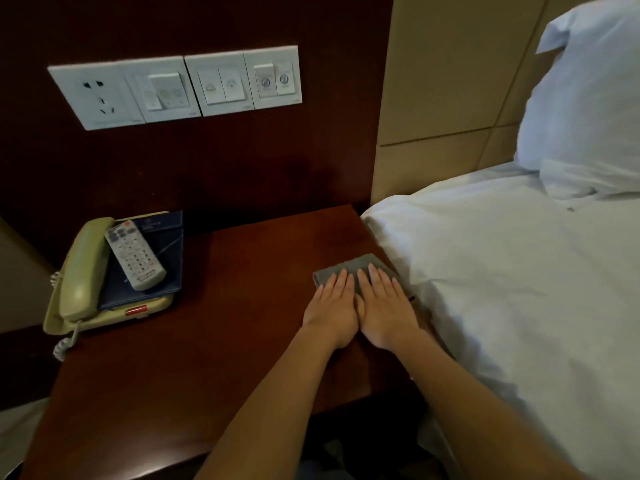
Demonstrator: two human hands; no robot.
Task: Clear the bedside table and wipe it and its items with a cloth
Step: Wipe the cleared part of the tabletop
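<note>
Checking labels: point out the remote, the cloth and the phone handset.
remote [135, 259], head view, middle of its keypad.
cloth [324, 277], head view, bare grey corner at its left end.
phone handset [83, 268], head view, middle of its grip.

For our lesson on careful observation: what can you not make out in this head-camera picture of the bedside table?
Head view:
The grey cloth: partly covered by the left hand and right hand, both flat on it.
The telephone keypad: hidden under the blue folder and remote control.
Markings on the wall switches: too blurred to read.
The table, near corner: cut off by the bottom edge.
</note>
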